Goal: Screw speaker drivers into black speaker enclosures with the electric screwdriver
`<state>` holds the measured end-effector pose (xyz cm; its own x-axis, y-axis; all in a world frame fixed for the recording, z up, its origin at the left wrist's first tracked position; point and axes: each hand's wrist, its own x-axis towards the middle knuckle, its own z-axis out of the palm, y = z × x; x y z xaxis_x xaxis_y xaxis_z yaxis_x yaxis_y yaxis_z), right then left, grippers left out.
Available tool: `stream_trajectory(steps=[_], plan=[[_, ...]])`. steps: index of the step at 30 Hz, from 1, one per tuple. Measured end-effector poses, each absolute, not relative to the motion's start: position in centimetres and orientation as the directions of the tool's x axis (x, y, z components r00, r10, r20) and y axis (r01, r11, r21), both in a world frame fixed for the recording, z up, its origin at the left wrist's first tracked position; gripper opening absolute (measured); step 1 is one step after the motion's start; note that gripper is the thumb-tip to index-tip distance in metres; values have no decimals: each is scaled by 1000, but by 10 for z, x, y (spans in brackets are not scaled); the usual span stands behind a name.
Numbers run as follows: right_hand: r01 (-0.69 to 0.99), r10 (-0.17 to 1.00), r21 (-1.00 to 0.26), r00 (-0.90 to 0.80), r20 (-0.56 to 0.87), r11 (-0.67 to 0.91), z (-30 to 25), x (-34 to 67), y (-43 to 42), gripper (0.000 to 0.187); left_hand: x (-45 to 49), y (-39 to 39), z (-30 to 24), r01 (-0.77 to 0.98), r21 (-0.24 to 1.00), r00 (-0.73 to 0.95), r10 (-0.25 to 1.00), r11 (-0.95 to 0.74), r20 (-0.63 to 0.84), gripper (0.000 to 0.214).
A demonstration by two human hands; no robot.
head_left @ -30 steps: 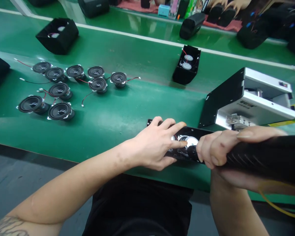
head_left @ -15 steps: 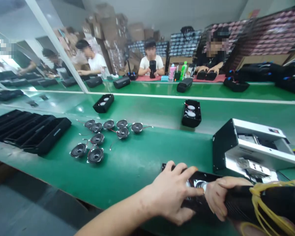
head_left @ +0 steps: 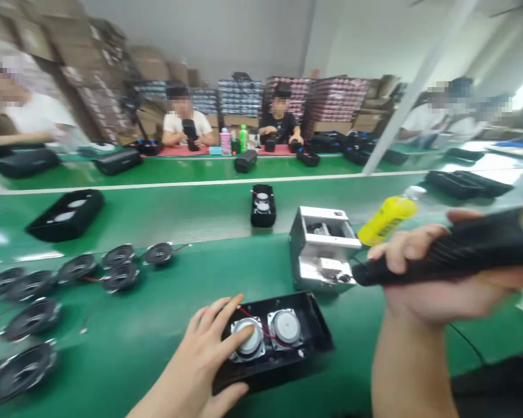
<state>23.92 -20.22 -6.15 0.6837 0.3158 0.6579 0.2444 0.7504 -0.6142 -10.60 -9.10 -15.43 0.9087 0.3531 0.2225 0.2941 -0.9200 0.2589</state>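
My left hand lies across the left end of a black speaker housing. Its thumb is on the near side, and its fingers reach over the far edge and onto a speaker driver. Two round drivers with pale backs sit inside, the left driver partly under my fingers and the right driver uncovered; red wires run between them. Held up at the right, a black electric screwdriver is wrapped by my right hand. Its nose points left, close to a silver and black screw feeder.
Several loose speaker drivers lie at the left. A yellow bottle stands tilted in view behind the feeder. Housings with drivers rest beyond. Co-workers sit across the green bench, with stacked cartons behind.
The view has swung right. My right hand has lifted the screwdriver off the housing toward the feeder, uncovering the drivers. My left hand stays on the housing.
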Motion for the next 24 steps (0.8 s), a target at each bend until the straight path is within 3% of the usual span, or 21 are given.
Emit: stream_trajectory(steps=[1, 4, 17, 24], plan=[[287, 257, -570, 678, 689, 770, -58, 243, -194, 61, -108, -89, -162, 290, 260, 895, 357, -921, 266, 70], [299, 271, -587, 672, 689, 752, -63, 243, -175, 65, -109, -89, -177, 286, 276, 865, 371, -918, 337, 60], [309, 325, -631, 652, 685, 711, -80, 231, -165, 69, -109, -89, -172, 292, 289, 881, 373, -912, 290, 56], [301, 376, -653, 622, 687, 695, -90, 230, -169, 71, -110, -84, -171, 242, 179, 910, 287, -954, 298, 58]])
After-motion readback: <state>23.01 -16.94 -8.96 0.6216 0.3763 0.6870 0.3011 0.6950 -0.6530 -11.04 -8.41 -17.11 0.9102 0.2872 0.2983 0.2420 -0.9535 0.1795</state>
